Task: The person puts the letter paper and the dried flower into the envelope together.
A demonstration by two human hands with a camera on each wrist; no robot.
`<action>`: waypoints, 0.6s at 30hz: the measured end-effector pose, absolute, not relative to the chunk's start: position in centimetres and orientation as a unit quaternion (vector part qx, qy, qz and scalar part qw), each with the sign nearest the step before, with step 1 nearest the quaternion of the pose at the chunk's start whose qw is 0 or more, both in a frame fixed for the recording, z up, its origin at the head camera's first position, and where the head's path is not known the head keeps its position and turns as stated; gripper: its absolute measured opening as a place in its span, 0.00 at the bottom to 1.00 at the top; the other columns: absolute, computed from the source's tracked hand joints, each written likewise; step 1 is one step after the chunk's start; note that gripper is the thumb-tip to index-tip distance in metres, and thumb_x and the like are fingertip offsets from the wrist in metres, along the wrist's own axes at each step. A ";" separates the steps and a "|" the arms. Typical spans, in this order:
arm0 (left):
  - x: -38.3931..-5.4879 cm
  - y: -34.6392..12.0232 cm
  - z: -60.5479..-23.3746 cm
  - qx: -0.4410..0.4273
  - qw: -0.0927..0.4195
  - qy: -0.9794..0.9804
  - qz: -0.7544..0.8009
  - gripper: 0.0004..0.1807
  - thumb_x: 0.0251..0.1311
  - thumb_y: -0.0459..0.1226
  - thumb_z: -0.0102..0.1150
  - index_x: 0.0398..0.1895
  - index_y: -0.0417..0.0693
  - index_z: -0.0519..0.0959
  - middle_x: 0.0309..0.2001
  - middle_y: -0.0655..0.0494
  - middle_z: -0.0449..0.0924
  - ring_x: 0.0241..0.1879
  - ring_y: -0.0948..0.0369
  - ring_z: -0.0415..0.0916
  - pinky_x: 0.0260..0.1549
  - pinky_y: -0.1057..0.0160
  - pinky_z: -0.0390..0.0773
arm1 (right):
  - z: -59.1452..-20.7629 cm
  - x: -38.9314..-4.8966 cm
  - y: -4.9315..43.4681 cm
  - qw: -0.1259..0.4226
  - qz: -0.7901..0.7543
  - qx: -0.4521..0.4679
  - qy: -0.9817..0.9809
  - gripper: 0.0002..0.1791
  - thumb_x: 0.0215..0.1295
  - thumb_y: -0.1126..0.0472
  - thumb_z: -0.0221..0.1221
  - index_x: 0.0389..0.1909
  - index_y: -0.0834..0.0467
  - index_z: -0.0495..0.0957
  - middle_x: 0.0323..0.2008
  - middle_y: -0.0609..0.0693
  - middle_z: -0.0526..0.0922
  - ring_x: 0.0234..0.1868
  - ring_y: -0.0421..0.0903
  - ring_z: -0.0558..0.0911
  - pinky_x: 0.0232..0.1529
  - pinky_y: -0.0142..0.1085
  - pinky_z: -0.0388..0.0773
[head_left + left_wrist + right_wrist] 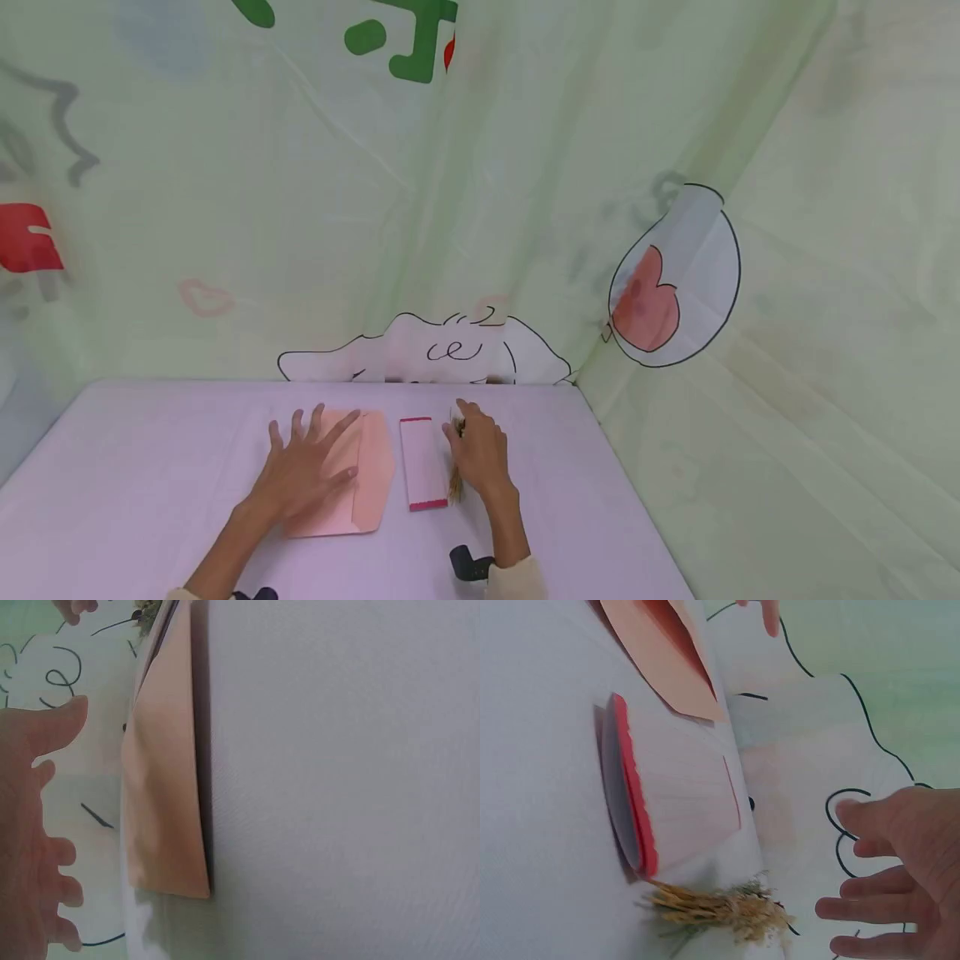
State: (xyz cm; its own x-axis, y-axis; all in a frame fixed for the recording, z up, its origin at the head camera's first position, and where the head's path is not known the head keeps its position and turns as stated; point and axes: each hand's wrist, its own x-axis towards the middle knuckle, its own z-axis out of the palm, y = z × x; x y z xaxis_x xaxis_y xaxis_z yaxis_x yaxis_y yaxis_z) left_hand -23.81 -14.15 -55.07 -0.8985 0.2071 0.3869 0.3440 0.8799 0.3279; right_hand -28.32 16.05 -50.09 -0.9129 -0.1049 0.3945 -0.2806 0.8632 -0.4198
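My left hand (300,471) spreads its fingers above a peach envelope (375,479) whose flap side lies to the right. In the left wrist view the envelope (165,787) rests on the table, and the hand (22,825) appears apart from it. Right of the envelope is a pale pink folded paper sleeve (424,462) with red edges at both ends. Beside that lies a small bunch of dried flowers (455,483), partly covered by my right hand (482,450). The right wrist view shows that hand (900,862) with loose fingers, apart from the bunch (712,909).
The things lie on a table with a pale lilac-white cover (592,533). A light green curtain (300,208) with printed drawings hangs behind and along the right side. Black wrist camera parts (470,564) show near the sleeves.
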 end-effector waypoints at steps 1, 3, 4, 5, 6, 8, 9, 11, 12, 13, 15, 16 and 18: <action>-23.8 -14.0 -55.2 -0.146 0.170 -0.954 -0.201 0.44 0.67 0.59 0.68 0.85 0.66 0.64 0.79 0.25 0.64 0.75 0.19 0.62 0.67 0.08 0.51 | -50.1 -28.4 15.8 0.202 0.231 0.097 -0.947 0.25 0.73 0.54 0.70 0.66 0.62 0.85 0.56 0.62 0.92 0.52 0.62 0.92 0.47 0.55 0.90; -23.6 -13.6 -55.5 -0.147 0.163 -0.953 -0.208 0.44 0.68 0.58 0.69 0.85 0.66 0.65 0.80 0.26 0.64 0.75 0.19 0.62 0.67 0.08 0.51 | -50.2 -28.4 15.4 0.235 0.223 0.084 -0.942 0.20 0.72 0.54 0.71 0.58 0.62 0.89 0.42 0.58 0.95 0.36 0.55 0.92 0.30 0.45 0.85; -23.5 -13.5 -55.7 -0.147 0.159 -0.953 -0.213 0.43 0.68 0.57 0.69 0.85 0.67 0.66 0.80 0.26 0.64 0.75 0.19 0.62 0.68 0.08 0.51 | -50.3 -28.4 15.1 0.248 0.223 0.077 -0.940 0.17 0.72 0.55 0.72 0.54 0.62 0.91 0.34 0.56 0.94 0.30 0.53 0.90 0.25 0.42 0.80; -23.3 -13.4 -55.8 -0.147 0.153 -0.953 -0.216 0.42 0.68 0.57 0.69 0.84 0.67 0.67 0.80 0.27 0.64 0.75 0.19 0.63 0.68 0.08 0.51 | -50.5 -28.4 14.8 0.259 0.224 0.069 -0.937 0.15 0.71 0.56 0.72 0.50 0.63 0.92 0.29 0.55 0.92 0.24 0.51 0.87 0.22 0.39 0.76; -23.2 -13.2 -56.0 -0.147 0.147 -0.953 -0.220 0.41 0.68 0.57 0.68 0.84 0.67 0.68 0.80 0.27 0.64 0.75 0.19 0.63 0.68 0.09 0.50 | -50.7 -28.4 14.5 0.269 0.228 0.060 -0.934 0.14 0.70 0.56 0.72 0.47 0.63 0.92 0.27 0.54 0.92 0.23 0.49 0.85 0.21 0.37 0.74; -23.0 -13.0 -56.1 -0.143 0.141 -0.953 -0.225 0.40 0.68 0.56 0.68 0.83 0.67 0.69 0.80 0.27 0.64 0.75 0.20 0.63 0.68 0.09 0.50 | -51.1 -28.5 13.8 0.274 0.247 0.046 -0.928 0.13 0.70 0.58 0.72 0.45 0.65 0.92 0.23 0.54 0.89 0.21 0.49 0.83 0.21 0.38 0.75; -22.9 -12.9 -56.2 -0.142 0.139 -0.954 -0.225 0.39 0.68 0.56 0.68 0.82 0.66 0.70 0.80 0.27 0.65 0.75 0.20 0.64 0.68 0.09 0.51 | -51.4 -28.5 13.5 0.275 0.252 0.040 -0.927 0.12 0.69 0.59 0.72 0.44 0.65 0.92 0.24 0.55 0.89 0.23 0.50 0.85 0.23 0.40 0.78; -22.7 -12.8 -56.3 -0.141 0.139 -0.955 -0.223 0.38 0.68 0.56 0.68 0.81 0.66 0.72 0.79 0.27 0.66 0.74 0.21 0.65 0.68 0.09 0.53 | -52.0 -28.5 13.0 0.272 0.263 0.028 -0.925 0.12 0.68 0.61 0.73 0.43 0.67 0.92 0.28 0.57 0.91 0.28 0.54 0.88 0.29 0.45 0.83; -22.7 -12.7 -56.4 -0.140 0.139 -0.955 -0.221 0.38 0.68 0.56 0.68 0.81 0.65 0.72 0.79 0.26 0.67 0.74 0.21 0.66 0.68 0.09 0.54 | -52.3 -28.4 12.7 0.270 0.269 0.023 -0.924 0.12 0.67 0.62 0.73 0.43 0.67 0.91 0.31 0.59 0.92 0.32 0.56 0.90 0.33 0.48 0.85; -22.6 -12.7 -56.5 -0.139 0.138 -0.956 -0.219 0.37 0.68 0.56 0.68 0.80 0.65 0.73 0.78 0.26 0.67 0.74 0.21 0.66 0.67 0.09 0.55 | -52.6 -28.4 12.5 0.265 0.272 0.017 -0.925 0.11 0.67 0.62 0.73 0.43 0.68 0.91 0.32 0.60 0.92 0.33 0.58 0.90 0.35 0.51 0.86; -22.4 -12.6 -56.7 -0.139 0.134 -0.958 -0.212 0.37 0.68 0.57 0.67 0.79 0.64 0.74 0.77 0.26 0.69 0.73 0.20 0.67 0.67 0.10 0.57 | -53.3 -28.1 12.1 0.259 0.275 0.008 -0.926 0.11 0.66 0.64 0.74 0.41 0.69 0.90 0.35 0.61 0.93 0.37 0.60 0.91 0.39 0.53 0.87; -22.3 -12.5 -56.9 -0.139 0.129 -0.959 -0.210 0.36 0.69 0.58 0.66 0.79 0.64 0.74 0.77 0.26 0.69 0.73 0.20 0.67 0.67 0.11 0.58 | -53.6 -28.0 11.9 0.255 0.277 0.004 -0.927 0.10 0.65 0.64 0.74 0.40 0.69 0.89 0.34 0.62 0.92 0.37 0.60 0.90 0.38 0.53 0.87; -22.1 -12.5 -57.1 -0.138 0.117 -0.961 -0.207 0.36 0.69 0.59 0.65 0.78 0.63 0.75 0.77 0.26 0.69 0.74 0.20 0.66 0.68 0.12 0.60 | -54.0 -27.8 11.4 0.240 0.276 -0.007 -0.931 0.10 0.64 0.64 0.75 0.36 0.68 0.87 0.30 0.60 0.89 0.33 0.57 0.88 0.36 0.50 0.84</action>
State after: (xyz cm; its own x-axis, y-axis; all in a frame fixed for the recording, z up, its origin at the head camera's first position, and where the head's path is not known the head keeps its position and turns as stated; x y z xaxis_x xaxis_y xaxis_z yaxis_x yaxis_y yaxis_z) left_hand -22.15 -12.50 -57.11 -0.9347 0.2159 0.2824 0.3131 0.8761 0.3666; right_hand -27.76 11.36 -54.02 -0.8850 0.1457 0.4422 -0.1193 0.8471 -0.5179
